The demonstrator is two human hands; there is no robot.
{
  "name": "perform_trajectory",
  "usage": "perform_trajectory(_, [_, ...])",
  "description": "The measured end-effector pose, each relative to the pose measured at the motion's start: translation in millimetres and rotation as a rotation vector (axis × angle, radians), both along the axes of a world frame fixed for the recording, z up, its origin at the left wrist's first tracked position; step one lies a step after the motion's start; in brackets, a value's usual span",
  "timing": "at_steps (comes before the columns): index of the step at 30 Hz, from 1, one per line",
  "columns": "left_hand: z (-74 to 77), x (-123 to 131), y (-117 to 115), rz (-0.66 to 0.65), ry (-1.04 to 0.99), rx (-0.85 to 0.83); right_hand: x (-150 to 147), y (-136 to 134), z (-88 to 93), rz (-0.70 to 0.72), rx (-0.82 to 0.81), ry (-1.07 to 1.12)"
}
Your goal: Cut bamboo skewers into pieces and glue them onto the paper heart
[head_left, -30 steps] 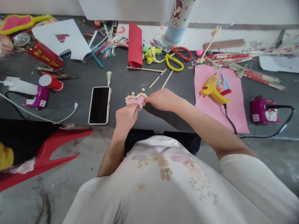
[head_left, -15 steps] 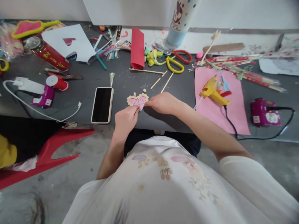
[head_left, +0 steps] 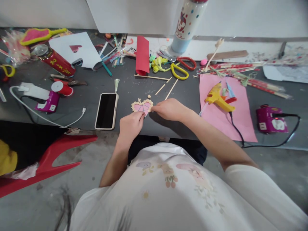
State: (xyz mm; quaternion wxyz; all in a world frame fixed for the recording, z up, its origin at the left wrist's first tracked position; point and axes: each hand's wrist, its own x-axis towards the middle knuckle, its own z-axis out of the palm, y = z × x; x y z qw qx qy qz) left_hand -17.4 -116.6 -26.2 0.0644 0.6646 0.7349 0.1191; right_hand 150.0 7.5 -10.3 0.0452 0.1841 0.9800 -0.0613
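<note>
A small pink paper heart (head_left: 139, 108) with pale beaded-looking pieces along its upper rim and dark lines across its face is at the near part of the table. My left hand (head_left: 130, 126) pinches its lower tip between thumb and fingers. At the heart's right edge, my right hand (head_left: 169, 109) has its fingertips pressed together; what they hold, if anything, is too small to make out. Two loose pale flower-like bits (head_left: 149, 96) lie just beyond the heart. Thin wooden sticks (head_left: 171, 89) lie past my right hand.
A phone (head_left: 106, 111) lies left of my hands. To the right, a yellow hot glue gun (head_left: 218, 98) rests on pink paper (head_left: 243, 122), its cord trailing toward a purple box (head_left: 271, 119). Scissors (head_left: 179, 71), folded red paper (head_left: 142, 54) and a tumbler (head_left: 184, 30) stand or lie behind.
The whole view has shifted slightly, so the table sits a little lower in it. My right fingertips are slightly farther from the heart's edge; the left hand keeps its pinch.
</note>
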Motion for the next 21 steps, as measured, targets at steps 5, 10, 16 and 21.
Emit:
perform_trajectory(5, [0.2, 1.8, 3.7, -0.007, -0.015, -0.015, 6.8, 0.2, 2.3, -0.056, -0.010, 0.028])
perform_trajectory(10, [1.2, 7.3, 15.1, -0.033, 0.021, -0.033, 15.7, 3.6, 3.1, -0.111, -0.010, 0.054])
perform_trajectory(16, [9.5, 18.4, 39.8, -0.108, 0.083, -0.037, 30.2, 7.3, 5.7, -0.198, 0.007, 0.071])
perform_trajectory(21, [19.3, 30.0, 61.7, -0.192, 0.092, -0.050, 46.6, 12.2, 9.0, -0.280, 0.011, 0.069])
